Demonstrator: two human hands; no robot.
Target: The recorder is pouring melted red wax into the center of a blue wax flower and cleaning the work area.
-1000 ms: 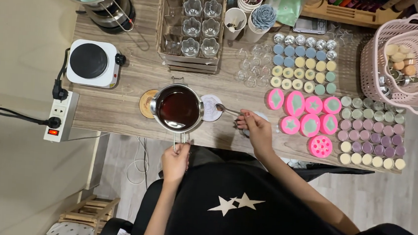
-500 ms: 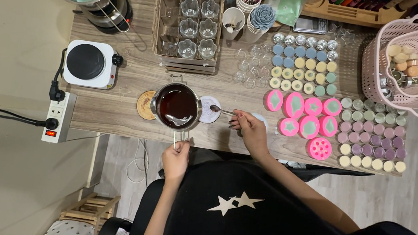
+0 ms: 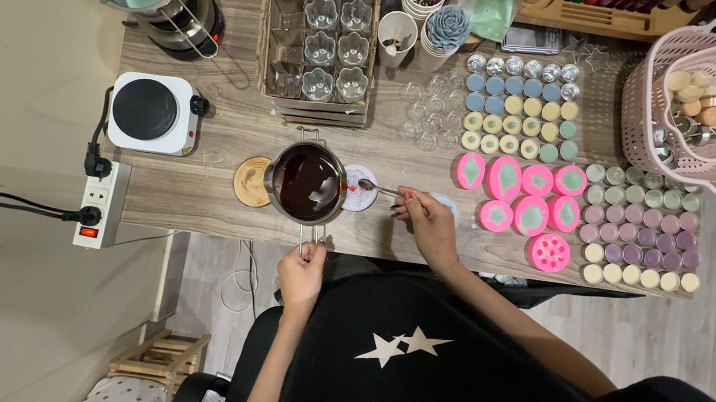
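The left hand [image 3: 302,274] is curled shut around the thin metal handle of a small steel pot [image 3: 305,183], which sits on the wooden counter [image 3: 207,190] near its front edge and holds a dark red-brown liquid. The right hand [image 3: 425,221] pinches a spoon [image 3: 378,188] between thumb and fingertips, fingers closed on the handle; the spoon's bowl hovers over a small white dish [image 3: 360,189] just to the right of the pot (the dish shows red smears). A round wooden coaster [image 3: 250,182] lies touching the pot's left side. To the right of the spoon hand lie pink moulds [image 3: 531,200] filled with pale green shapes, and beyond them rows of small tins [image 3: 642,225] with purple and cream fillings. A white hot plate [image 3: 150,113] stands well to the left, plugged into a power strip [image 3: 99,205].
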